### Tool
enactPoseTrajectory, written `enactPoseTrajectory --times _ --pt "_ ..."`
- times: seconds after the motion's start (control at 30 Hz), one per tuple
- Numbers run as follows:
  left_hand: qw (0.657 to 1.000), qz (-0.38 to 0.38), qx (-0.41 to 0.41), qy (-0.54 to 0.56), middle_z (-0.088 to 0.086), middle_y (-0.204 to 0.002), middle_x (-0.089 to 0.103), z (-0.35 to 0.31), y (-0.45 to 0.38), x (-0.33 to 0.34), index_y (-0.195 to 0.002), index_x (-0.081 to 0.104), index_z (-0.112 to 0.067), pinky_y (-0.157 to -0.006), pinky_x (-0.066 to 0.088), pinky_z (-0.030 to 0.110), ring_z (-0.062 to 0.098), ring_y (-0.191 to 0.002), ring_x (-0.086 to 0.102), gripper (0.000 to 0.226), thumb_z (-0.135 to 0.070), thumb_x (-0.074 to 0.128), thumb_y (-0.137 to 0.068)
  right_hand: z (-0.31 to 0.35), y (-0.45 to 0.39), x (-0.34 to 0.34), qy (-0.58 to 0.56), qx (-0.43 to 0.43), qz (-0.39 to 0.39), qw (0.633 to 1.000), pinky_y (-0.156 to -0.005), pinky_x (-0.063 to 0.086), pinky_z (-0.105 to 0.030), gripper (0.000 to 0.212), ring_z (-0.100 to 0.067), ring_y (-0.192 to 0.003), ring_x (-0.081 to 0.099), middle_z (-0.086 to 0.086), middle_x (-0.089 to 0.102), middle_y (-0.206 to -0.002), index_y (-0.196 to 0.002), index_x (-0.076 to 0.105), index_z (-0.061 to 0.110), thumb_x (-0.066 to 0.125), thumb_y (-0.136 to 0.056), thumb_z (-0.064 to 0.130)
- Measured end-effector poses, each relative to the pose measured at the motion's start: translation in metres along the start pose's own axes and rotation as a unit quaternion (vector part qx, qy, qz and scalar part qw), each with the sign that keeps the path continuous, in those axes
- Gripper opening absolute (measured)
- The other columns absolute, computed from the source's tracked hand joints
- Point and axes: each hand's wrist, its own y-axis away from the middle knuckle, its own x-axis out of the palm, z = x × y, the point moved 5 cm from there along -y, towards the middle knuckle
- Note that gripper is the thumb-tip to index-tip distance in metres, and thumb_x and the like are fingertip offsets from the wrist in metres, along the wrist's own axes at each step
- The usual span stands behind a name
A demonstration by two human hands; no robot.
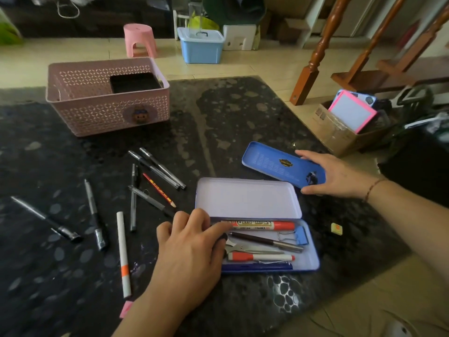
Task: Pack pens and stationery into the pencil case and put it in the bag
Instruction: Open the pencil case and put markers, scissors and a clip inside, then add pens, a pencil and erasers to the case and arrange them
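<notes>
Lying open, the blue pencil case (pixel 306 260) holds markers; left grip (pixel 192 249) relaxed, right grip (pixel 332 175) clasping its tray (pixel 274 164).

1. The pencil case (pixel 306 260) lies open on the worktop, its pale lid (pixel 246 198) tilted back.
2. Inside lie a red whiteboard marker (pixel 262 225), a dark pen (pixel 266 242), scissors (pixel 255 249), a small red-capped marker (pixel 261 257) and a blue binder clip (pixel 300 235).
3. A blue tray insert (pixel 274 164) lies just beyond the case.
4. Loose pens (pixel 155 170), a red pencil (pixel 159 190) and a white marker (pixel 123 254) lie scattered left of it.

free: mat (pixel 218 132) between basket (pixel 107 110) and case (pixel 247 198) | blocked: loose pens (pixel 155 173) left of case
</notes>
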Motion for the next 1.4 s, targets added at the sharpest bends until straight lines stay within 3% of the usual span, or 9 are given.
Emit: enactPoseTrajectory --times 0.23,0.33,0.43,0.57,0.77,0.9,1.03,1.2,1.4 --pt "0.989 -0.120 -0.033 0.075 -0.006 -0.103 0.054 0.016 -0.004 -0.027 -0.109 0.063 -0.029 -0.079 0.035 0.036 0.014 -0.097 0.039 0.030 -0.033 0.042 -0.089 0.031 0.057 -0.034 -0.128 -0.004 -0.176 0.976 -0.099 0.035 -0.027 0.106 -0.001 -0.121 0.042 0.012 0.046 -0.132 -0.145 0.023 0.043 0.086 -0.063 0.021" --pt "0.970 -0.170 -0.117 0.132 -0.009 -0.090 0.061 0.038 -0.005 -0.042 -0.105 0.064 -0.026 -0.078 0.035 0.031 0.011 -0.087 0.044 0.020 -0.025 0.048 -0.094 0.079 0.097 -0.012 -0.107 -0.071 -0.082 0.988 -0.089 0.036 -0.008 0.109 0.020 -0.118 0.037 0.033 0.037 -0.129 -0.140 0.019 0.055 0.087 -0.059 0.030" --pt "0.952 -0.136 -0.163 0.219 -0.009 -0.076 0.063 0.048 -0.004 -0.043 -0.101 0.064 -0.032 -0.067 0.041 0.027 0.013 -0.074 0.058 0.015 -0.028 0.053 -0.092 0.103 0.115 0.028 -0.095 -0.093 0.022 0.991 -0.102 0.035 -0.020 0.107 0.007 -0.129 0.033 0.028 0.027 -0.139 -0.136 0.011 0.065 0.081 -0.056 0.049" --pt "0.978 -0.038 -0.104 0.174 -0.021 -0.075 0.058 0.040 -0.006 -0.037 -0.103 0.062 -0.036 -0.078 0.049 0.036 0.006 -0.077 0.055 0.023 -0.041 0.045 -0.089 0.103 0.117 0.056 -0.070 -0.111 0.061 0.989 -0.099 0.025 -0.002 0.103 0.015 -0.129 0.023 0.038 0.017 -0.138 -0.134 0.003 0.068 0.077 -0.063 0.053" --pt "0.985 0.006 -0.072 0.155 -0.023 -0.077 0.058 0.037 -0.006 -0.028 -0.113 0.055 -0.042 -0.087 0.048 0.042 0.001 -0.084 0.050 0.028 -0.041 0.057 -0.085 0.102 0.115 0.054 -0.013 -0.138 0.078 0.987 -0.108 0.014 -0.011 0.095 0.024 -0.131 0.004 0.051 0.000 -0.138 -0.136 -0.003 0.067 0.067 -0.072 0.062" --pt "0.987 0.017 -0.059 0.151 -0.021 -0.077 0.057 0.038 -0.004 -0.026 -0.102 0.055 -0.044 -0.088 0.044 0.038 0.001 -0.084 0.049 0.027 -0.042 0.068 -0.079 0.097 0.119 0.050 0.020 -0.146 0.059 0.987 -0.102 0.007 0.001 0.094 0.022 -0.134 0.005 0.049 0.003 -0.142 -0.139 0.001 0.063 0.065 -0.070 0.066" --pt "0.987 0.042 -0.054 0.146 -0.020 -0.081 0.058 0.040 -0.003 -0.024 -0.112 0.051 -0.044 -0.093 0.041 0.038 0.001 -0.087 0.050 0.034 -0.044 0.065 -0.080 0.103 0.121 0.058 0.022 -0.156 0.061 0.986 -0.116 0.005 -0.019 0.088 0.014 -0.139 0.000 0.042 0.000 -0.149 -0.142 -0.002 0.059 0.051 -0.073 0.076" --pt "0.981 0.087 -0.056 0.166 -0.014 -0.077 0.060 0.036 -0.003 -0.019 -0.130 0.046 -0.034 -0.091 0.048 0.038 0.005 -0.078 0.057 0.049 -0.035 0.063 -0.084 0.113 0.121 0.073 0.090 -0.169 0.031 0.981 -0.116 -0.004 -0.023 0.080 0.003 -0.145 -0.001 0.028 -0.003 -0.157 -0.149 0.000 0.045 0.038 -0.085 0.073" --pt "0.967 0.162 -0.057 0.189 -0.001 -0.102 0.063 0.023 0.001 -0.008 -0.138 0.037 -0.031 -0.091 0.050 0.039 0.017 -0.094 0.060 0.057 -0.036 0.061 -0.087 0.108 0.123 0.087 0.180 -0.125 -0.023 0.975 -0.115 0.009 -0.031 0.079 -0.014 -0.135 0.031 0.000 0.041 -0.147 -0.149 0.025 0.018 0.028 -0.088 0.069"
